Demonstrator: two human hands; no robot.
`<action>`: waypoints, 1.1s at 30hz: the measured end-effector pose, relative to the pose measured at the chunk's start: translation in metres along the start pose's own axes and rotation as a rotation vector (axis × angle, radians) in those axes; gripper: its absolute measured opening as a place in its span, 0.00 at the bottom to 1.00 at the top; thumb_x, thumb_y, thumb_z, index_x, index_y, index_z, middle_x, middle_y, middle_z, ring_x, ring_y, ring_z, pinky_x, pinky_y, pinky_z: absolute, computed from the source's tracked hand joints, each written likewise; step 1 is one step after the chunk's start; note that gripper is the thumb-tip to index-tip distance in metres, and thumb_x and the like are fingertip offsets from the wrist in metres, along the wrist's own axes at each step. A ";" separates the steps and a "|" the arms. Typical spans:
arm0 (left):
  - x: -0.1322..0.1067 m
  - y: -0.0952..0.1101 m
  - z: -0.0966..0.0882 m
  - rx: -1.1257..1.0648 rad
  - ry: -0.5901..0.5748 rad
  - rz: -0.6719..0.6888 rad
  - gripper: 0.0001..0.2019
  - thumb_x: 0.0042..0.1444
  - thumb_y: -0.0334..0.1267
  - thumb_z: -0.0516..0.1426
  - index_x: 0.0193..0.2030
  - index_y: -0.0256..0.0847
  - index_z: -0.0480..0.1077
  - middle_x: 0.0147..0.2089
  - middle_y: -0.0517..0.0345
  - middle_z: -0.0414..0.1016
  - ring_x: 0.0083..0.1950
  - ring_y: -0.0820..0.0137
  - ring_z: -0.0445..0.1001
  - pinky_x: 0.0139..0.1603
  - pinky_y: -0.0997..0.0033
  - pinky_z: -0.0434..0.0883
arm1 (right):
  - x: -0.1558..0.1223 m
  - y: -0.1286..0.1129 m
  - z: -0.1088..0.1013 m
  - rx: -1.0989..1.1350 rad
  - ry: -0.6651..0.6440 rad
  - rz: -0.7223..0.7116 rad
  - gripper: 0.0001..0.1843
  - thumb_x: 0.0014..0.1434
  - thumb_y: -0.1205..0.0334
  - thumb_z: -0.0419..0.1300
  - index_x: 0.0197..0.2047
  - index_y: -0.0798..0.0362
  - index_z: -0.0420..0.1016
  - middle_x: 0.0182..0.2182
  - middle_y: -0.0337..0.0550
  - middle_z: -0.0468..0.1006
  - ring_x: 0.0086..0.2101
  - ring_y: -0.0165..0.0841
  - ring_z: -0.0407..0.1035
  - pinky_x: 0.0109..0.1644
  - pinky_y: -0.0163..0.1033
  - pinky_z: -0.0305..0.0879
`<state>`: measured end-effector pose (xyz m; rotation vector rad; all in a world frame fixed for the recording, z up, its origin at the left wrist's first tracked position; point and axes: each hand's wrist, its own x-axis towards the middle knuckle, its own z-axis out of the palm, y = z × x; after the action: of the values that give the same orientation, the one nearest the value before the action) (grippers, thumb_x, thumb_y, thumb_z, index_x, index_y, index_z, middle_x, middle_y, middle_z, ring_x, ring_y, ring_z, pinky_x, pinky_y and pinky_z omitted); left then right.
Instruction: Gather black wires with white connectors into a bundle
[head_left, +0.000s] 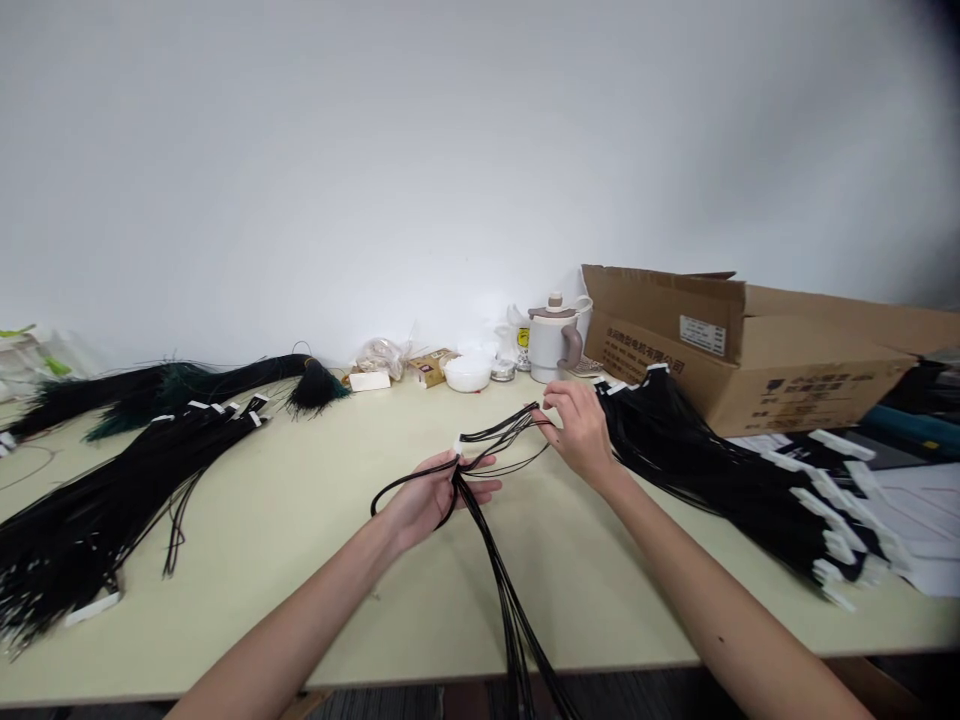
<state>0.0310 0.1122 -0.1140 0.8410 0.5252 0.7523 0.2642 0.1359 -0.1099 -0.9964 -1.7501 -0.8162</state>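
Over the middle of the table, my left hand grips a black wire harness near its small white connector, the thumb on top and other fingers stretched out beneath. From there the long wires hang down past the table's front edge, and one loop bends back over my wrist. My right hand pinches the loose wire ends to the right of the connector, with the thin strands fanned between both hands. Fingertips partly hide those ends.
Bundled black harnesses with white connectors lie at left and right. Behind stand a lidded mug, a white bowl and an open cardboard box. Black and green wire bundles lie at back left, papers at right.
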 end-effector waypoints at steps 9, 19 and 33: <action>0.007 -0.001 0.003 -0.191 0.183 0.120 0.05 0.51 0.32 0.53 0.29 0.33 0.66 0.43 0.49 0.73 0.46 0.68 0.71 0.55 0.61 0.61 | 0.005 -0.037 -0.004 -0.002 -0.007 -0.275 0.16 0.56 0.69 0.54 0.48 0.48 0.64 0.48 0.44 0.66 0.51 0.34 0.57 0.56 0.48 0.54; 0.006 -0.001 0.006 -0.160 0.251 0.075 0.05 0.51 0.31 0.51 0.28 0.36 0.68 0.23 0.61 0.69 0.24 0.79 0.64 0.33 0.76 0.59 | -0.009 -0.073 0.017 0.249 -0.076 -0.478 0.12 0.57 0.73 0.52 0.45 0.53 0.65 0.37 0.37 0.71 0.45 0.25 0.61 0.54 0.41 0.60; 0.005 -0.001 0.011 -0.216 0.294 0.063 0.05 0.51 0.29 0.51 0.28 0.34 0.67 0.25 0.60 0.69 0.26 0.79 0.65 0.35 0.77 0.61 | -0.007 -0.076 0.014 0.322 -0.058 -0.406 0.10 0.56 0.73 0.53 0.41 0.54 0.68 0.35 0.39 0.72 0.39 0.27 0.62 0.48 0.40 0.63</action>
<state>0.0418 0.1104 -0.1093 0.5507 0.6675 0.9794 0.1932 0.1116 -0.1281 -0.4606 -2.0891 -0.7234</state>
